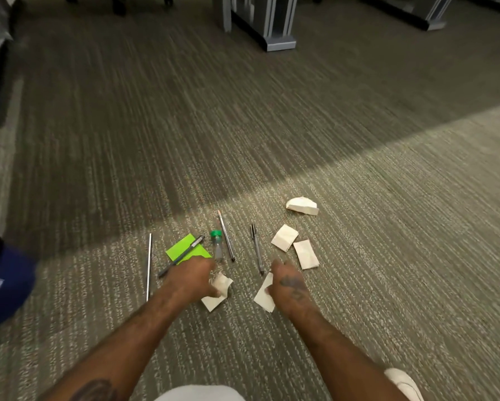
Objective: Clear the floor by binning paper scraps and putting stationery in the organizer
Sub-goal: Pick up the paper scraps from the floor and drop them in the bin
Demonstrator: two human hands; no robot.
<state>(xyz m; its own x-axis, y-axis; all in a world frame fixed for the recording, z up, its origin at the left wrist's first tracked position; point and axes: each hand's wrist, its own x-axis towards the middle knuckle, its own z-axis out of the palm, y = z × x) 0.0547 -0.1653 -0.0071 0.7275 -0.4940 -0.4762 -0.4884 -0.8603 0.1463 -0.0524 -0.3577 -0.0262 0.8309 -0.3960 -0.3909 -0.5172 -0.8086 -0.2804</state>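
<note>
Paper scraps and stationery lie scattered on the carpet. My left hand (pixel 192 280) closes on a crumpled beige scrap (pixel 221 283), with a flat scrap (pixel 212 303) just under it. My right hand (pixel 289 285) pinches another beige scrap (pixel 263 295). Beyond the hands lie two flat scraps (pixel 284 237) (pixel 306 254) and a folded one (pixel 302 205). A green sticky pad (pixel 185 250) has a dark pen (pixel 182 256) across it. Beside it are a green-capped glue bottle (pixel 217 246), a pencil (pixel 226 235), a clear pen (pixel 257 248) and a thin metal rod (pixel 149 266).
Grey desk legs (pixel 272 24) stand at the far end of the carpet, another (pixel 416 13) at the far right. A dark blue bag-like object (pixel 2 285) sits at the left edge. My white shoe (pixel 403 383) shows at the bottom right.
</note>
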